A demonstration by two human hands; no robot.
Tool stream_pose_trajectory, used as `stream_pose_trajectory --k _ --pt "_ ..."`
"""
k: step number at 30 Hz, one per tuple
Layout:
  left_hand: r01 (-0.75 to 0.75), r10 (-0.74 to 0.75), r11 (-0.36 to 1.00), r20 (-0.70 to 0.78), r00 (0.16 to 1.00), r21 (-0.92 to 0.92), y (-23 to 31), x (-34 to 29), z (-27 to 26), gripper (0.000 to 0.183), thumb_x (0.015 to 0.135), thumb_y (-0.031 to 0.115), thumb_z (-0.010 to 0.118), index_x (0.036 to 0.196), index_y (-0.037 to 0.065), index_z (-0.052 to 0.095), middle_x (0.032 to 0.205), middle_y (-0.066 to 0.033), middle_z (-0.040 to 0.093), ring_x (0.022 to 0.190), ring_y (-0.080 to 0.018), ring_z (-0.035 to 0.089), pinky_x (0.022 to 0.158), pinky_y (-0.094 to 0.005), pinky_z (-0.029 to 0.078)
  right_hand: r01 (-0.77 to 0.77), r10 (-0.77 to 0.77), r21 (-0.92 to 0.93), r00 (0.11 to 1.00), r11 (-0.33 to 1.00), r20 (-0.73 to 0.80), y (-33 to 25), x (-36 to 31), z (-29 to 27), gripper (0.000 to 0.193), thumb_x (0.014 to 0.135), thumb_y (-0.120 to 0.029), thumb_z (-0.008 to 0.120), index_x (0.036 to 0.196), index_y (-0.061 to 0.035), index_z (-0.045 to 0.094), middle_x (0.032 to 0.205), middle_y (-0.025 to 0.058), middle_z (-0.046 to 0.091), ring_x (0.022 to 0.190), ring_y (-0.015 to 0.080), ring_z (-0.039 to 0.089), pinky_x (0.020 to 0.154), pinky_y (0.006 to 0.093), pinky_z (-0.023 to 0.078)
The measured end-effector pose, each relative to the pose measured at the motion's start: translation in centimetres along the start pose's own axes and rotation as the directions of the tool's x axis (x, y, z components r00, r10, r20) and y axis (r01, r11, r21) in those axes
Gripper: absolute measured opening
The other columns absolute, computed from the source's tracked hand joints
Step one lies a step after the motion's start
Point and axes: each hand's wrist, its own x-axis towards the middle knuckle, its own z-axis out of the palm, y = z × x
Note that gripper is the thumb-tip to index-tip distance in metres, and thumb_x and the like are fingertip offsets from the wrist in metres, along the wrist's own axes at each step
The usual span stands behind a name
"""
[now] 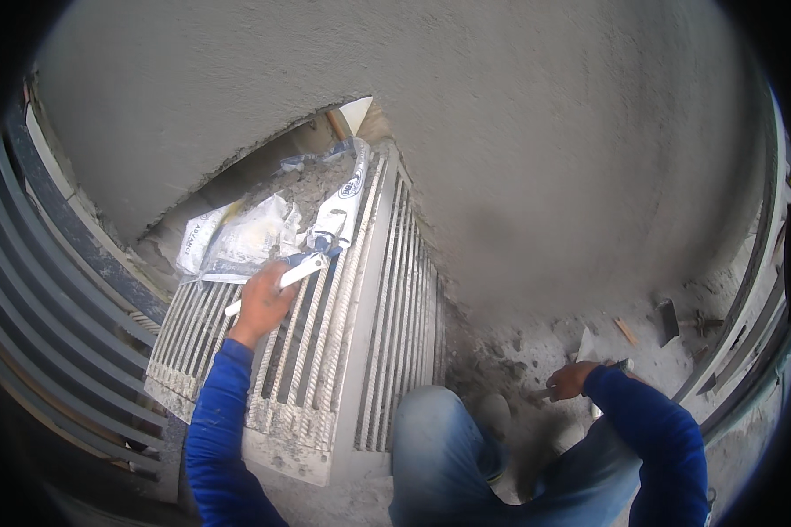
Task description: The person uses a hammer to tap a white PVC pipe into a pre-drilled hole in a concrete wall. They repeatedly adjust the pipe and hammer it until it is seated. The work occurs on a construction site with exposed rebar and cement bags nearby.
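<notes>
My left hand [262, 303] is closed around a long, narrow white tool [301, 271], seen edge-on. The tool slants over a slatted, mortar-spattered metal stand [378, 290]. Just beyond it, an opened white and blue bag [255, 233] lies on top of the stand, with grey mortar [312, 189] heaped on it. Low on the right, my right hand [571, 381] reaches close to the rubble-strewn floor, its fingers curled. What those fingers grip is too small and partly hidden to name.
A grey plastered wall [536, 132] fills the far side, with a ragged opening behind the bag. Loose mortar [492, 360] lies along the wall's foot. A wood scrap [625, 331] and a dark flat piece [668, 322] lie on the right. Metal slats [61, 299] stand at the left.
</notes>
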Motion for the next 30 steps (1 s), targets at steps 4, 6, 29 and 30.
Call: stream_pose_trajectory --k 4,6,29,30 --pt "-0.026 0.026 1.000 -0.005 1.000 0.011 0.1 0.0 -0.2 0.015 0.086 0.015 0.065 0.099 0.007 0.063 0.093 -0.0170 0.063 0.088 -0.0413 0.062 0.076 -0.0483 0.048 -0.011 0.011 0.018 1.000 1.000 -0.029 0.1 -0.2 0.2 0.053 0.089 -0.045 0.057 0.129 -0.0122 0.064 0.127 0.0170 0.065 0.120 0.0375 0.060 0.099 0.0488 0.048" --pt "-0.027 0.027 1.000 -0.011 1.000 0.011 0.0 -0.1 0.0 0.015 0.086 0.015 0.065 0.099 0.007 0.063 0.093 -0.0173 0.063 0.088 -0.0417 0.062 0.076 -0.0486 0.048 -0.017 0.017 0.013 1.000 1.000 -0.006 0.1 0.0 0.2 0.052 0.089 -0.046 0.059 0.128 -0.0126 0.064 0.125 0.0162 0.066 0.118 0.0373 0.061 0.098 0.0489 0.048" --pt "-0.091 0.091 0.996 -0.022 0.996 0.010 -0.7 0.0 0.0 0.023 0.082 0.010 0.062 0.105 0.004 0.061 0.099 -0.0185 0.063 0.096 -0.0430 0.060 0.082 -0.0484 0.048 0.025 -0.025 -0.060 1.000 0.998 0.014 0.3 0.6 0.7 0.053 0.090 -0.046 0.058 0.132 -0.0139 0.062 0.122 0.0160 0.067 0.116 0.0365 0.062 0.097 0.0482 0.049" --pt "-0.104 0.105 0.994 -0.016 0.994 0.030 -0.6 0.3 0.0 0.025 0.082 0.010 0.062 0.106 0.005 0.061 0.100 -0.0185 0.063 0.098 -0.0427 0.060 0.083 -0.0483 0.048 0.005 -0.004 -0.042 1.000 0.999 0.027 0.2 0.5 0.4 0.053 0.090 -0.046 0.058 0.132 -0.0141 0.061 0.122 0.0163 0.067 0.116 0.0367 0.063 0.097 0.0478 0.049"
